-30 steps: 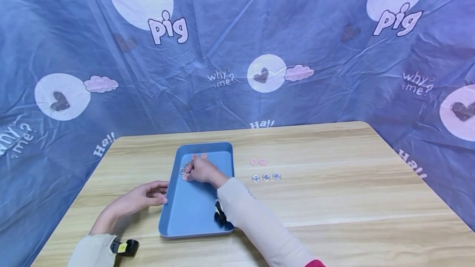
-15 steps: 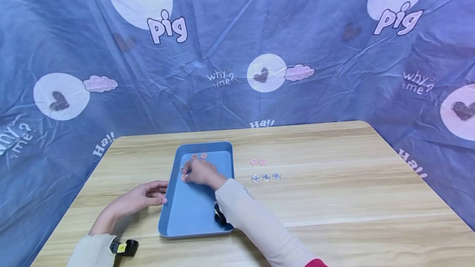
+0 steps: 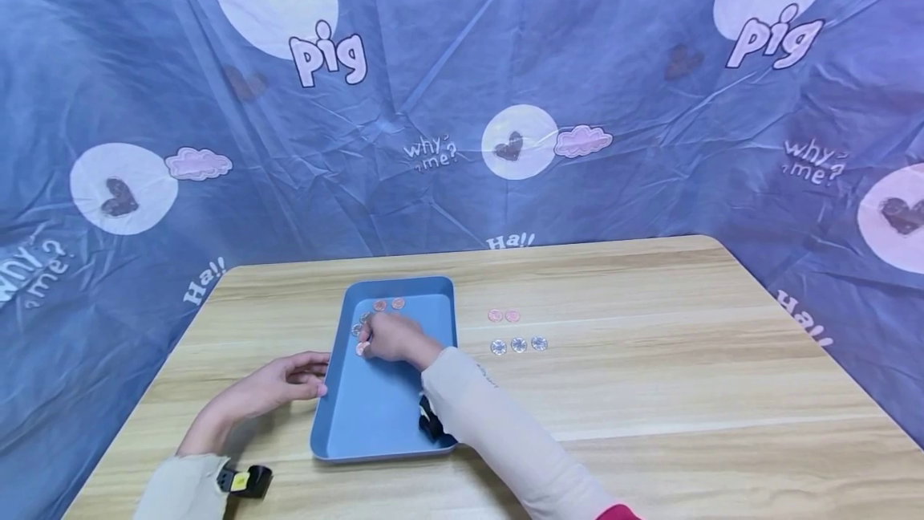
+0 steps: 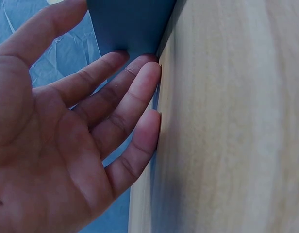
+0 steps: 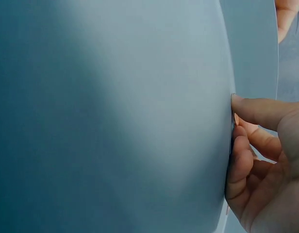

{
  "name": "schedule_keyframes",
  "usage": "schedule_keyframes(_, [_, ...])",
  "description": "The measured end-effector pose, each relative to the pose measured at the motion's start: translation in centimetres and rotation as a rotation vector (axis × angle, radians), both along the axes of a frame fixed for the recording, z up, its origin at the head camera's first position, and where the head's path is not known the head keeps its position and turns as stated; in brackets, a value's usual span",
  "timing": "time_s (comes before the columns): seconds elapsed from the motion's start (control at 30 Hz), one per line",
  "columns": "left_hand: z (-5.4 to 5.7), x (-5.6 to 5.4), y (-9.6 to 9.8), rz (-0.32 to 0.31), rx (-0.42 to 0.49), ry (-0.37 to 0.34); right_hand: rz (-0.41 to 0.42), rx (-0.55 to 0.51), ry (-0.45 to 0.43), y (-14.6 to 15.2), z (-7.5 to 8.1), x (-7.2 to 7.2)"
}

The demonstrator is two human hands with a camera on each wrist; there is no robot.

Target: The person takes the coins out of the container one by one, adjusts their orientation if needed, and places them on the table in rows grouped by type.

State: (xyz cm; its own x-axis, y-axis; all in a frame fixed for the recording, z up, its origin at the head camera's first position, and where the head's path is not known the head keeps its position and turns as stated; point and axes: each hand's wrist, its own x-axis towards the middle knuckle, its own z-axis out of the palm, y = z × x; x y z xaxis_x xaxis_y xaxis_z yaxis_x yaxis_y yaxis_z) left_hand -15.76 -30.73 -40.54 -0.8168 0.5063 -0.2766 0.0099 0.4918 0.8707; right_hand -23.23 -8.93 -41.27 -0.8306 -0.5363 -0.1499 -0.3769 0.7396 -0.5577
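Observation:
My right hand (image 3: 393,337) reaches into the blue tray (image 3: 375,416), its thumb and fingertips at a copper-coloured coin (image 3: 362,349) on the floor near the left wall. In the right wrist view, the coin's reddish edge (image 5: 236,119) shows between thumb and fingers, which pinch it low against the floor. Silver coins (image 3: 357,330) lie just beyond, partly covered by the fingers, and two more copper coins (image 3: 380,305) sit near the far wall. My left hand (image 4: 67,131) has loosely extended fingers, their tips against the tray's outer left side and close to the table.
On the wooden table (image 3: 650,392) right of the tray lie two pink-copper coins (image 3: 495,315) and, nearer, a row of silver coins (image 3: 519,345). Another flat item (image 3: 488,376) shows partly behind the right sleeve. A blue patterned cloth (image 3: 404,207) hangs behind the table.
The right hand and its copper coin shift only slightly, staying by the tray's left wall. The left hand keeps its place at the tray's side.

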Motion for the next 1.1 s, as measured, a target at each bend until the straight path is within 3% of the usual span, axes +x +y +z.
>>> schedule_keyframes(0.4, [0.0,0.0,0.2,-0.003,-0.005,0.004,0.019,-0.037,0.023,0.7,0.1,-0.2])
schedule_keyframes(0.8, [0.0,0.1,0.0,0.002,-0.004,-0.008,-0.034,-0.512,-0.313,1.0,1.5,-0.5])
schedule_keyframes(0.9, [0.0,0.1,0.1,0.002,-0.004,-0.011,-0.056,-0.572,-0.389,1.0,2.0,-0.5])
schedule_keyframes(1.1, [0.1,0.1,0.1,-0.002,-0.004,-0.018,-0.053,-0.621,-0.448,1.6,3.5,-0.3])
